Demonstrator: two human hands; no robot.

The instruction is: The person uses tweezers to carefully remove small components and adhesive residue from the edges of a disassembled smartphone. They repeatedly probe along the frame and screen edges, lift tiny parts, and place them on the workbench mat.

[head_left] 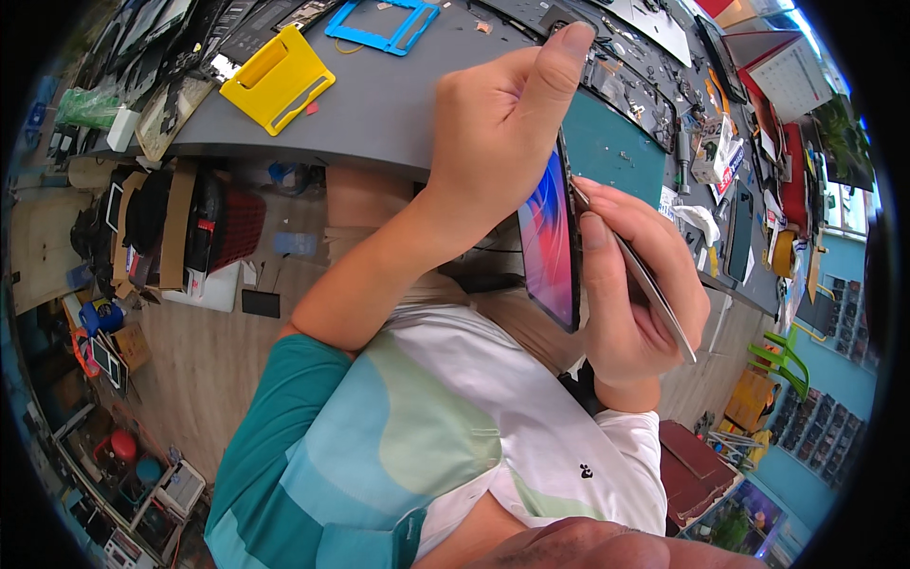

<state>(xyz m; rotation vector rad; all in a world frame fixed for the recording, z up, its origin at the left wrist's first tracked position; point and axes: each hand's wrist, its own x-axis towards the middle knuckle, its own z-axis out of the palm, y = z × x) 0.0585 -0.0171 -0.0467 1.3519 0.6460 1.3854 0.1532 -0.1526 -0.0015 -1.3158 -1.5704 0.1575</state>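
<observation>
My left hand (498, 128) is closed on the upper end of a phone (550, 248), which stands tilted on edge above my lap. Its thumb points up, while most of its fingers are hidden behind the hand. The phone's screen side shows pink, red and blue colours. Close to the phone's right edge, my right hand (649, 275) is closed round a thin, flat metal tool (654, 292). The tool's upper end lies beside the phone's edge; whether it touches cannot be made out. My right thumb is next to the phone's back edge.
A grey desk (379, 104) bears a yellow phone stand (277, 81), a blue frame (383, 25) and a teal mat (616, 147). Phone parts and small screws lie beyond the mat. A white box (711, 152) stands on the right. Below left are a red crate (239, 228) and cartons.
</observation>
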